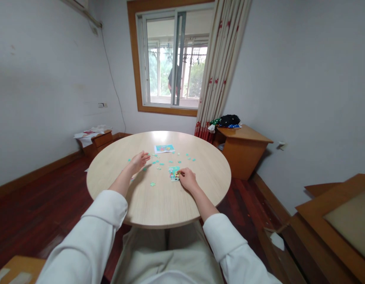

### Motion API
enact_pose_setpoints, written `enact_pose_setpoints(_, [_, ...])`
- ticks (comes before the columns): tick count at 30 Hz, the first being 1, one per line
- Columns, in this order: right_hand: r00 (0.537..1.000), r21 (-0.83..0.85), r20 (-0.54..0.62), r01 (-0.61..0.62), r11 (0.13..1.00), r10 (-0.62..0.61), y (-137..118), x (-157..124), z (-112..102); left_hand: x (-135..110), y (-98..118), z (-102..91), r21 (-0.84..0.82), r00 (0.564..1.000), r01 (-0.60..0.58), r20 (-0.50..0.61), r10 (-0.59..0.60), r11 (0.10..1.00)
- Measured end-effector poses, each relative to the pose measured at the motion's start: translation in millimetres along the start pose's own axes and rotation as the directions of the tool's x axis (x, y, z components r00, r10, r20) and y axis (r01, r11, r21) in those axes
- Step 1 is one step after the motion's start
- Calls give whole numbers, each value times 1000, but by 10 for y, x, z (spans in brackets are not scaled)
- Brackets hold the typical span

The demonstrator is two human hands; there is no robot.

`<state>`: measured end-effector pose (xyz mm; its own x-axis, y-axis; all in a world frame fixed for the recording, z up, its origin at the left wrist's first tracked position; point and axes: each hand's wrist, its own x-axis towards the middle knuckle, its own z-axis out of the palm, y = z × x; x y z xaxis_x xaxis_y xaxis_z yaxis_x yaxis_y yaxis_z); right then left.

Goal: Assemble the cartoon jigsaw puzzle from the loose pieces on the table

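A round light-wood table (158,205) stands before me with several small teal jigsaw pieces (161,163) strewn over its far half. My left hand (138,161) reaches out over the scattered pieces, fingers stretched and slightly apart, holding nothing. My right hand (186,178) rests curled on the tabletop, its fingertips pinched at the edge of a small joined patch of puzzle (173,172). A printed picture card (164,148) lies flat farther back. White sleeves cover both of my forearms.
A low wooden cabinet (244,152) with dark cloth on top stands right of the table below a curtain (220,67). A window (170,59) faces me. A box with papers (95,139) sits by the left wall. Wooden furniture (333,221) fills the right foreground.
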<state>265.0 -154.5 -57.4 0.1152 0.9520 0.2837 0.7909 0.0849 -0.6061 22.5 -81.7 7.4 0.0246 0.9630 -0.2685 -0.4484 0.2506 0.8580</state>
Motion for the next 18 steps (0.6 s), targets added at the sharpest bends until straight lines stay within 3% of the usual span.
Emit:
enact_pose_setpoints(3, [1000,4,4,1,1000,-1,3,5,5,18,60,-98,126,996,-70,-41,76,990])
enact_pose_setpoints(6, [1000,0,5,-1,1000,1,3,5,4,2,84,-175,213,997,-58,-47,69,975])
enact_pose_setpoints(18, [1000,11,3,9,1000,-9,-11,-3,-2,-12,294,-546,118,996,-8,-91,19,993])
